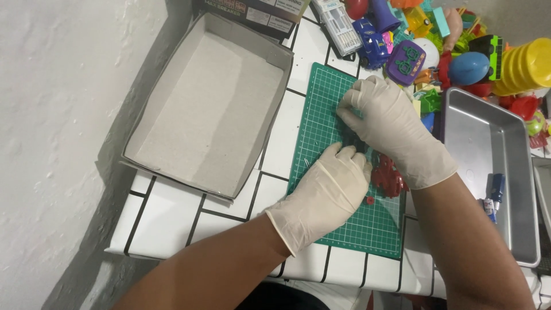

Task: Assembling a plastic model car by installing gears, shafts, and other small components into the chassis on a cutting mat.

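1 head cam, top-down, close

One green mat [344, 224] lies on the tiled surface [172, 224]. Two gloved hands rest on the mat: the left hand [327, 195] and the right hand [390, 132]. One red toy [389, 178] sits on the mat between them, with one small red piece [370, 200] just beside it. Left of the mat stands one open cardboard box [206, 109]. Right of the mat is one metal tray [488, 143], holding one small blue tool [493, 195]. Beyond the mat lies one heap of toys [436, 46], too jumbled to count, with one purple toy [405, 62], one blue egg [468, 68] and one yellow stack [525, 66] told apart.
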